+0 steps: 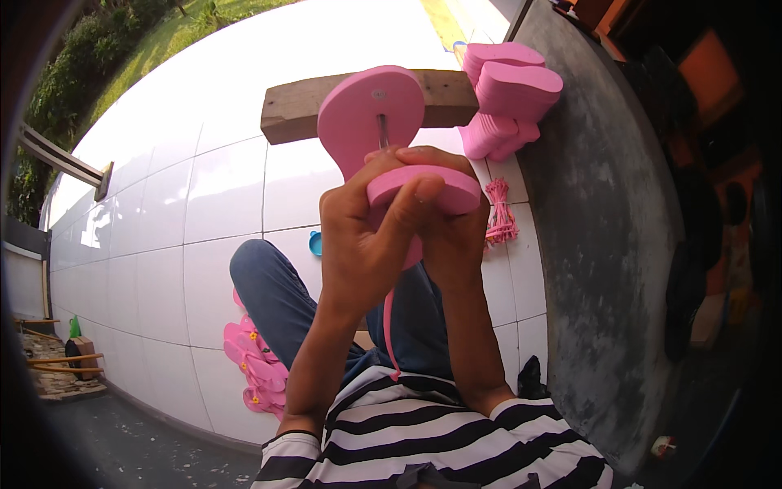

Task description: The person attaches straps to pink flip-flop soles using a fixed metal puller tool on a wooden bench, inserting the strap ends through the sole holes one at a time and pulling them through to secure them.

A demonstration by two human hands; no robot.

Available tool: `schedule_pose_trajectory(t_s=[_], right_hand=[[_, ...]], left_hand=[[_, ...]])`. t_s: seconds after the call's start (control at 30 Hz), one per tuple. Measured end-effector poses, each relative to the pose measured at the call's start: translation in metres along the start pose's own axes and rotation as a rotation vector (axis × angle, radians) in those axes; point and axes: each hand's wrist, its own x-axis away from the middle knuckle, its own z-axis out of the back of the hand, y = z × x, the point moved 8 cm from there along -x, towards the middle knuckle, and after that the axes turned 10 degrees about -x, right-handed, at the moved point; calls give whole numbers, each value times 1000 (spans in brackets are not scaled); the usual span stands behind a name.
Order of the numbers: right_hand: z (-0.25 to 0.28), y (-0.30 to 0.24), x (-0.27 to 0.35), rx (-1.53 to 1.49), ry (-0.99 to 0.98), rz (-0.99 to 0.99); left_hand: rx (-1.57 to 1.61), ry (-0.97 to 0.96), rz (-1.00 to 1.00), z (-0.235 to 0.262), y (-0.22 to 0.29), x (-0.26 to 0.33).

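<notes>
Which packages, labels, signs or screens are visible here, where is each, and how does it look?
No screen, sign or printed package shows.
Bundle of pink straps: on the white tiles right of the hands, tied together.
Small white and red container: lower right on the grey floor, too small to tell more.
Round mark on the pink sole above the hands: small, grey.

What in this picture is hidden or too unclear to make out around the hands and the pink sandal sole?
- Head view: the folded lower part of the pink sole is covered by the left hand and right hand.
- The metal tool: its lower end is hidden behind the fingers.
- The pink strap: its upper end is lost under the hands.
- The bundle of pink straps: too small to count.
</notes>
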Motion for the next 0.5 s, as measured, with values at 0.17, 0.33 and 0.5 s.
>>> schedule_pose_trajectory(t_s=[0.17,0.33,0.5], right_hand=[[-13,-37,47,101,-127,167],[15,-27,77,222,-12,-208],[10,-40,77,792,151,197]], left_hand=[[-63,-84,-53,-5,31,41],[98,-194,140,-17,2,70],[-139,-186,395,30,-26,73]])
